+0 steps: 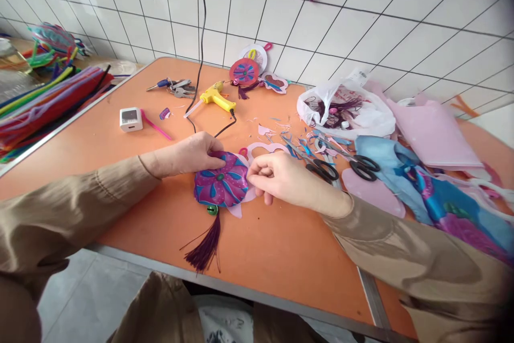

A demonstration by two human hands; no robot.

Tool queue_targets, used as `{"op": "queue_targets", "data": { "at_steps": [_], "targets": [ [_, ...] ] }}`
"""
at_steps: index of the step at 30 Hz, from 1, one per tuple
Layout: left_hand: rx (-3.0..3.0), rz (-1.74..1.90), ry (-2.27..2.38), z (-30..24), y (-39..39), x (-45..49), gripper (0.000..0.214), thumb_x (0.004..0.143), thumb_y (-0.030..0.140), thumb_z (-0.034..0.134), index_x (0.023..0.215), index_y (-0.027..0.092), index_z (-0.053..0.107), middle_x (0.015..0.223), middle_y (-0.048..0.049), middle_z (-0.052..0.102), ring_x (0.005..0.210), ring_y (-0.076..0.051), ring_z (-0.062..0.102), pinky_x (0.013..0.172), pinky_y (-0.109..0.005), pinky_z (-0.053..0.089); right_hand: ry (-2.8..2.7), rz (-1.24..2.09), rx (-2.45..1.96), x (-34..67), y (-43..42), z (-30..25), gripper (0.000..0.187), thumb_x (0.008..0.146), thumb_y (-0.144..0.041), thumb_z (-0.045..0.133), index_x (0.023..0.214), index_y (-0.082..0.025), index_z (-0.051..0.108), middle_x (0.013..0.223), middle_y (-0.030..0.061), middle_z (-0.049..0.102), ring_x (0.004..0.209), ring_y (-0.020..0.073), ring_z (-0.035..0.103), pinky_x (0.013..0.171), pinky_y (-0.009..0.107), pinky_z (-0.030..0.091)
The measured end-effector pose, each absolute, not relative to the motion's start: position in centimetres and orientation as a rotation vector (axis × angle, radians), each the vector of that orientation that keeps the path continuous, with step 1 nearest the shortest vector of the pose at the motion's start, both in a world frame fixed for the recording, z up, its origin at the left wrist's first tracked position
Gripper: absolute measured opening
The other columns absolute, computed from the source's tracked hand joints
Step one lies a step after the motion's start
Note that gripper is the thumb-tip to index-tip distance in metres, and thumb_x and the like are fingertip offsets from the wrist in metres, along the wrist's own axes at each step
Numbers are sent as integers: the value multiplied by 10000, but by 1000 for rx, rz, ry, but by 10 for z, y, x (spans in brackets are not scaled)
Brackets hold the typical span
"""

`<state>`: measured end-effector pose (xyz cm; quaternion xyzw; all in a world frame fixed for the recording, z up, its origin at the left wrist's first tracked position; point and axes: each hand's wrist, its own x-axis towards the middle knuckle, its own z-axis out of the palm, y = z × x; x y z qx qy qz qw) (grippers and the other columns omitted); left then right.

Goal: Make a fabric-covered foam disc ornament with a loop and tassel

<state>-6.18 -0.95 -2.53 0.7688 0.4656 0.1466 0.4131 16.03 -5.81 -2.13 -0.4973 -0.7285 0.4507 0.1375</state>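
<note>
A purple-and-blue padded fabric ornament (223, 182) lies on the orange table, flower-patterned with a green centre. A green bell (212, 210) and a dark purple tassel (205, 246) hang from its near edge. My left hand (193, 155) grips its upper left edge, thumb on top. Beside its right edge, my right hand (277, 177) is closed in a pinch; whatever sits between the fingertips is too small to make out. Pink cut-out felt (267, 148) lies beneath and behind the ornament, partly covered by my right hand.
A yellow glue gun (217, 98) with a black cord stands behind, near keys (182, 88) and a small white box (130, 119). Two scissors (321, 169) lie among scraps at right, by a white plastic bag (373, 115) and blue fabric (389, 164). Pipe cleaners (52, 105) are piled at left.
</note>
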Motion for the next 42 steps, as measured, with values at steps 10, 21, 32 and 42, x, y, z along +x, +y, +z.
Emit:
{"op": "queue_targets", "data": {
  "at_steps": [10,21,32,42],
  "targets": [
    [2393,482,1191,-33,-21,-54,94,761,212,649,732,151,714,899,-66,715,802,-180,599,705,-269,448,-2450,320,-1468,160,-44,-37,124,875,-134,569,775,-184,622,815,58,703,779,200,625,703,313,386],
    [2453,546,1130,-43,-19,-50,100,806,210,690,724,157,713,880,-82,682,887,-218,597,815,-329,473,-2362,496,-1485,156,-44,-35,99,923,-228,603,848,-174,639,783,40,676,705,165,581,697,300,394],
    [1577,948,1008,-44,-24,-47,176,604,223,814,684,145,678,730,-23,667,687,-146,611,672,-283,496,-2293,467,-1310,157,-48,-39,259,856,-310,688,676,-182,553,752,33,618,683,155,523,666,302,380],
    [1335,922,981,-30,-26,-52,474,688,575,811,633,123,679,568,-25,600,535,-116,514,505,-248,346,-1788,1018,-1345,155,-53,-32,266,830,-405,653,678,-201,576,556,-21,580,330,111,470,331,262,247]
  ]
}}
